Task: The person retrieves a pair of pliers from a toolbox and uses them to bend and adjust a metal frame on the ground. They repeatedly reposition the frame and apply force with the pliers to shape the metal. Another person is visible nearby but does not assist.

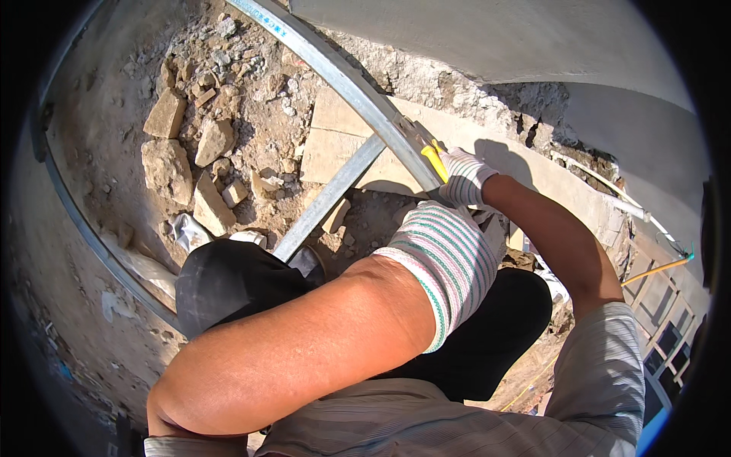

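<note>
Here we see the right hand, gloved, closed around a yellow-handled tool pressed against the long metal rail over the rubble; the left hand, whether clenched or slack, we cannot tell.

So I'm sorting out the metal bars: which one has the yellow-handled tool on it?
The long curved rail at the wall, where the right hand holds the yellow-handled tool; the straight bar branches downward, untouched.

White knit gloves — green-and-pink striped cuffs — striped grey shirt, dark trousers.
</note>
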The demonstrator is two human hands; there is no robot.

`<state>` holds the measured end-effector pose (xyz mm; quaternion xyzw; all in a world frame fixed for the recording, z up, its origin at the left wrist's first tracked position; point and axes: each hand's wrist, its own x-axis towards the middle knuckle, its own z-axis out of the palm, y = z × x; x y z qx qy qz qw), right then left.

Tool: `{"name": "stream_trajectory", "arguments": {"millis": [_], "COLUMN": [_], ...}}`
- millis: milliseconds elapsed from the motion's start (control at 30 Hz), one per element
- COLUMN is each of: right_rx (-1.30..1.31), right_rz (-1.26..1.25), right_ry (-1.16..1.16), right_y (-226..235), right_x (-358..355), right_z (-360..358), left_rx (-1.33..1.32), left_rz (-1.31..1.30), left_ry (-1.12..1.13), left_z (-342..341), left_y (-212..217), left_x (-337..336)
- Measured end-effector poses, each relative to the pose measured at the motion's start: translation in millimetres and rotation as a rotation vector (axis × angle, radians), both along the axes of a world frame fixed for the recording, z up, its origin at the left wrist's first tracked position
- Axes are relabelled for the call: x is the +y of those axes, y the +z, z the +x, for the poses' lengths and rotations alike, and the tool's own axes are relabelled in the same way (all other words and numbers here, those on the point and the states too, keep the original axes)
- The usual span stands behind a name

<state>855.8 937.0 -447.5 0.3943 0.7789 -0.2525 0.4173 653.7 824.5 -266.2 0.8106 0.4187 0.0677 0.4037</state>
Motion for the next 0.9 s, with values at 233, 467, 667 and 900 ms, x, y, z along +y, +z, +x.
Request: {"name": "stream_trajectory", "arguments": {"millis": [233, 467, 667, 900], "right_rx": [0.155, -0.142, -0.036, 0.292], "right_rz": [0.052, -0.19, -0.072, 0.119], "right_ry": [0.039, -0.12, -0.083, 0.272], "right_y": [-44.0, 29.5, 17.4, -29.0], "right_x": [22.1, 2.8, -2.9, 37.3], "right_z": [51.6, -39.4, -16.0, 35.4], "left_rx": [0.014, 0.021, -0.011, 0.087], "left_rz": [-0.117, 0.06, 0.107, -0.103], "left_ry": [-0.124, -0.038, -0.031, -0.176], "left_z": [-0.7, 4.4, 4.2, -3.1], "left_y": [4.8, -4.2, -4.9, 3.0], "left_x": [7.6, 1.5, 3.8, 11.7]}}
